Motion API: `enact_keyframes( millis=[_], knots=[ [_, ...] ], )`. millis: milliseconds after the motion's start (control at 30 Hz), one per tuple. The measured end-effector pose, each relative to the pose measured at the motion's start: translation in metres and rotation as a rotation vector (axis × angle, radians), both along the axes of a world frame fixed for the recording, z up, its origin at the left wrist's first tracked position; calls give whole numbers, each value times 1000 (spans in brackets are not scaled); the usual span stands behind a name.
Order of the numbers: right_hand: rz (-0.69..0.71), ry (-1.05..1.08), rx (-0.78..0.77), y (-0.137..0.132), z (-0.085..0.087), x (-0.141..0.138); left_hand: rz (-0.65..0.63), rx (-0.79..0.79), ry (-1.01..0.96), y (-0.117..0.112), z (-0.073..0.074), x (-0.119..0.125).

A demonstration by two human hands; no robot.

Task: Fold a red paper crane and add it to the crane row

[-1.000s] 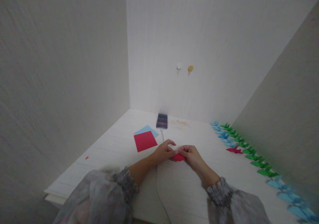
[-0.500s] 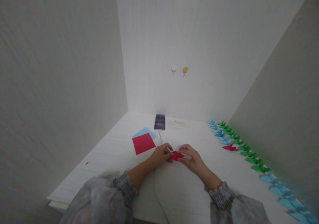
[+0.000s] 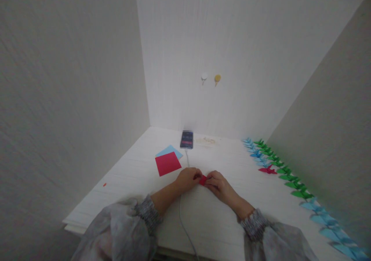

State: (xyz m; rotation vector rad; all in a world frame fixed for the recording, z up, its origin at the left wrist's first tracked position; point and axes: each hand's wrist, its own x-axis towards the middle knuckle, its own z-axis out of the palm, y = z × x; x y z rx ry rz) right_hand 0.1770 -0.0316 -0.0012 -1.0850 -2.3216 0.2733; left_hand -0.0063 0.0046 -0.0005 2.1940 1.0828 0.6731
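Observation:
A small folded piece of red paper [image 3: 203, 180] is held between my two hands over the white table. My left hand [image 3: 188, 179] pinches its left side, fingers curled. On the right side, my right hand [image 3: 220, 186] grips it between thumb and fingertips. Much of the paper is covered by the fingers, so its exact folds cannot be made out. Left of my hands lies a flat red paper sheet [image 3: 168, 164], partly covering a light blue sheet [image 3: 177, 151].
A phone [image 3: 187, 140] with a cable [image 3: 183, 222] stands near the back wall. Along the right edge run rows of folded paper cranes, green [image 3: 301, 193], blue [image 3: 324, 219] and one red [image 3: 268, 170]. An orange scrap [image 3: 104, 185] lies at left. Two hooks [image 3: 217, 78] are on the wall.
My fingers have closed in on the folded red paper, and less of it shows, in a more compact shape. My hands are slightly closer together. The camera view has shifted a little.

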Motion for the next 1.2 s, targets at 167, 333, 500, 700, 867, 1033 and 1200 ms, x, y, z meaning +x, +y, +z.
enact_keyframes(
  millis=[167, 333, 500, 700, 867, 1033, 1200],
  knots=[
    [-44, -43, 36, -2, 1, -4, -66, 155, 58, 1, 3, -2],
    [-43, -34, -17, -3, -1, -8, -168, 168, 94, 2, 2, -3],
    [-97, -76, -10, 0, -9, -11, -152, 130, 138, 4, 3, 0],
    [-245, -209, -17, -1, -11, -16, -119, -2, 99, 7, 7, 0],
    [-273, -235, -32, -2, -8, -16, -99, -44, 78, 9, 5, -2],
    [-299, -266, -92, 2, -8, -14, -137, -46, 42, 9, 4, -2],
    [-300, -311, -137, 6, -5, -14, -151, 9, 57, 4, 10, -3]
  ],
)
